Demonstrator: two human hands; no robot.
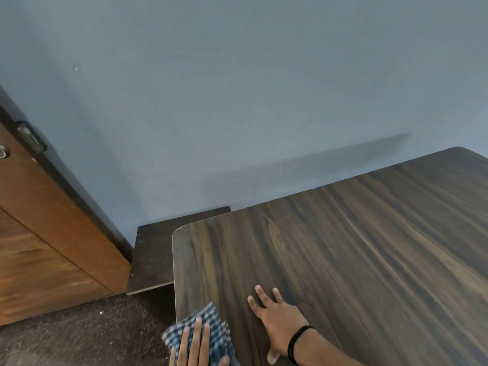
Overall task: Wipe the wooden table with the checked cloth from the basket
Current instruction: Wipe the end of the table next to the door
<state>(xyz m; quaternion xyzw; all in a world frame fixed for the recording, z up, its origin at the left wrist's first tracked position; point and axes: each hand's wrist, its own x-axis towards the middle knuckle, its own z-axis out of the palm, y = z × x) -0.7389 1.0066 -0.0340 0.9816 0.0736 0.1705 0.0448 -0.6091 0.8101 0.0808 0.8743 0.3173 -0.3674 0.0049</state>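
"Two hands down — left one?"
"We see left hand flat, fingers straight, pressing checked cloth onto near-left corner of wooden table; right hand splayed, grasping nothing — bracing us for the wipe, we reckon."

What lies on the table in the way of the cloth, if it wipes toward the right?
Only the right hand: it rests flat on the table just right of the cloth, which the left hand presses at the near left corner. Nothing else visible stands in the way.
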